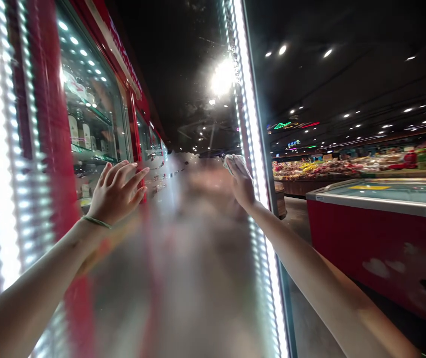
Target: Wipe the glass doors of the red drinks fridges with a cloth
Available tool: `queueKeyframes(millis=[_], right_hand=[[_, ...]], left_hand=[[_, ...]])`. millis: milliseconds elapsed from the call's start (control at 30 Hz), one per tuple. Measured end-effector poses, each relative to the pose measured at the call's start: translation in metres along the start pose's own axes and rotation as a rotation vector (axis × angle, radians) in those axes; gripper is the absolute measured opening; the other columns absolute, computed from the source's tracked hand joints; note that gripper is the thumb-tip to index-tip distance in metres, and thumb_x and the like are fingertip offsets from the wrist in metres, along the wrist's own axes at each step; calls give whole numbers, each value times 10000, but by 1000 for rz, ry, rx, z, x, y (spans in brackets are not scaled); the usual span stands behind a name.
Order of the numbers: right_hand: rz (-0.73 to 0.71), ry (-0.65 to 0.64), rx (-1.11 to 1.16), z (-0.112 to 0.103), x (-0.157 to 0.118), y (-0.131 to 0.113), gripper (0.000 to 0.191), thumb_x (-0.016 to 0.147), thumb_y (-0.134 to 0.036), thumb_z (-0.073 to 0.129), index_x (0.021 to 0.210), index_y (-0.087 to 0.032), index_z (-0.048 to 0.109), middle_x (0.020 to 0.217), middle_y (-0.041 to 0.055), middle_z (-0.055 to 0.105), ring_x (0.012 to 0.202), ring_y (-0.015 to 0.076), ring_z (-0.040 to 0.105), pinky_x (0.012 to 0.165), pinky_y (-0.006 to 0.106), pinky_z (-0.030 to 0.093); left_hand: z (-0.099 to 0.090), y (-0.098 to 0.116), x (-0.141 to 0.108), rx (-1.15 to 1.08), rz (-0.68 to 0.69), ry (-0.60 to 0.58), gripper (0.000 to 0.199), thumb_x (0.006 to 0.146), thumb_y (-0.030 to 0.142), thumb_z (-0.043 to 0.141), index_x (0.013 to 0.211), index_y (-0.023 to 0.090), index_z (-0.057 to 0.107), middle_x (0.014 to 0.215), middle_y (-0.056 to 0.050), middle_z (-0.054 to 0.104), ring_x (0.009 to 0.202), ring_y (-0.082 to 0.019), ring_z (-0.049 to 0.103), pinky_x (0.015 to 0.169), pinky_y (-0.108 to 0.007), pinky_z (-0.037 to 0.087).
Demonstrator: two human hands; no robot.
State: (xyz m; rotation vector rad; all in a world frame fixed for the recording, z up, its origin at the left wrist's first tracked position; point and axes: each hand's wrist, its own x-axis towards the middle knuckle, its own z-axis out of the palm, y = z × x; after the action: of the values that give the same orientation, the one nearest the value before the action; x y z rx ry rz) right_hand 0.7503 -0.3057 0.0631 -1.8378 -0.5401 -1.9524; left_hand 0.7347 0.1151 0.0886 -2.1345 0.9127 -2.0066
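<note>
Cloth (240,161) sits in right hand (244,189); fogged glass (201,248) behind.

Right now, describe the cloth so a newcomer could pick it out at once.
Find the tall, hazy glass panel with a bright light strip running up its right side. Partway up, beside that strip, is the person's raised right hand. The cloth is the small, pale, bunched piece at its fingers; the left hand appears empty.

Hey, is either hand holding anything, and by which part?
The right hand holds a pale, bunched cloth; exactly which part is gripped can't be told. The left hand holds nothing.
</note>
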Motion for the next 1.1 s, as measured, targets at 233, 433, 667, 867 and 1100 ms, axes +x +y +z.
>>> queueKeyframes(millis=[233,433,667,867,1100], right_hand=[[37,27,-19,8,2,-17,689,1001,-12,309,1596,-291,515,1647,30,538,1600,196,395,1338,514,355],[29,25,-32,27,11,-35,750,978,24,309,1602,-348,494,1646,-24,536,1606,184,382,1340,516,357],[-32,-44,-15,34,18,-43,734,966,29,333,1570,-326,550,1635,-13,551,1597,203,402,1342,492,367],[-15,-28,-13,39,22,-48,752,963,38,358,1585,-349,529,1643,-8,542,1595,232,408,1334,530,372],[-3,-34,-18,49,31,-56,704,969,13,348,1557,-303,570,1633,9,552,1583,223,426,1330,496,387]], left_hand=[[5,4,-5,19,2,13,486,1034,414,553,1508,306,568,1541,-119,573,1540,-349,440,1328,-624,253],[4,3,-5,21,6,-5,494,1032,422,560,1517,327,558,1529,-103,592,1531,-341,456,1326,-623,261],[4,4,-4,66,23,-22,488,1050,433,539,1515,289,565,1526,-123,600,1521,-338,479,1328,-616,271],[6,3,-7,66,29,-9,500,1041,422,565,1531,327,549,1544,-111,594,1532,-326,477,1338,-612,271],[8,1,-7,52,37,-18,509,1054,418,532,1550,303,540,1560,-126,575,1543,-338,457,1352,-609,237]])
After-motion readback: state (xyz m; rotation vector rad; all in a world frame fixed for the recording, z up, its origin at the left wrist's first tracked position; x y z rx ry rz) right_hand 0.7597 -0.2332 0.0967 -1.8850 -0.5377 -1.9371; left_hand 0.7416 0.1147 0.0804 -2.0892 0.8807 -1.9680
